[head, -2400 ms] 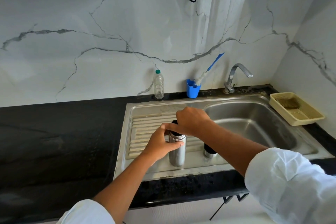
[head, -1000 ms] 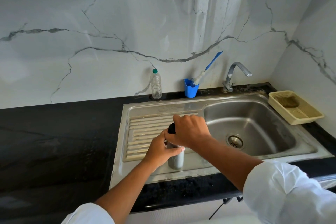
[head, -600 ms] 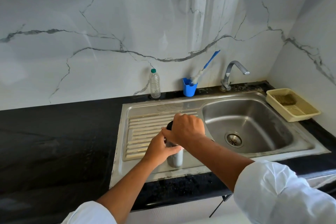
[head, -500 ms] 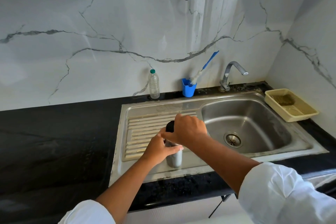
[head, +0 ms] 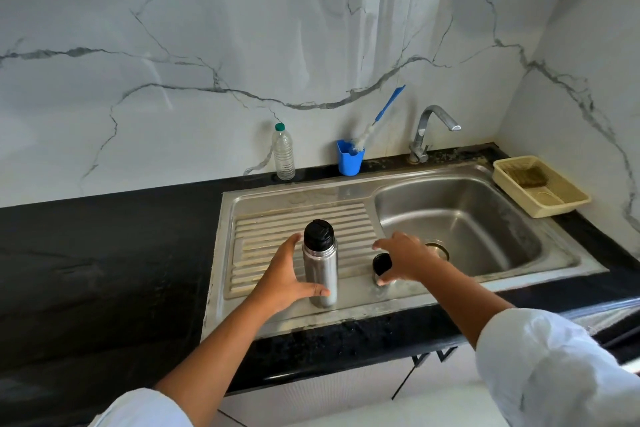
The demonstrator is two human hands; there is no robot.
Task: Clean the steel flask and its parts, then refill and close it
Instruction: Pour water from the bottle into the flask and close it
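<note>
**A:** Two white sleeves sit nearest, the left sleeve (head: 145, 409) and the right sleeve (head: 554, 367). Where do the forearms go?

**B:** Both reach bare and forward across the near edge of the black counter (head: 104, 270) onto the steel drainboard (head: 263, 239).

**A:** How is the left hand (head: 287, 274) set?

**B:** It makes a wide C on the left side of the flask (head: 320, 274), palm facing right. The thumb tip rests on the lower front of the steel body. The fingers stand straight beside the shoulder, not wrapped round it.

**A:** And the flask itself?

**B:** It stands upright on the near part of the drainboard, with its black stopper (head: 318, 234) seated on top.

**A:** The right hand (head: 405, 260)?

**B:** It is palm down and spread wide over the cup lid (head: 382, 264), which stands just right of the flask by the edge of the basin (head: 485, 218). The thumb touches the lid's near side. The forefinger stretches out beyond its far side, clear of the dark top. It holds nothing.

**A:** Farther off?

**B:** A beige basket (head: 568, 204) with a scrub pad (head: 526, 177) sits at the far right. Along the marble wall stand a clear bottle (head: 284, 152), a blue cup (head: 349, 158) with a brush (head: 381, 114) leaning in it, and the tap (head: 433, 125).
</note>
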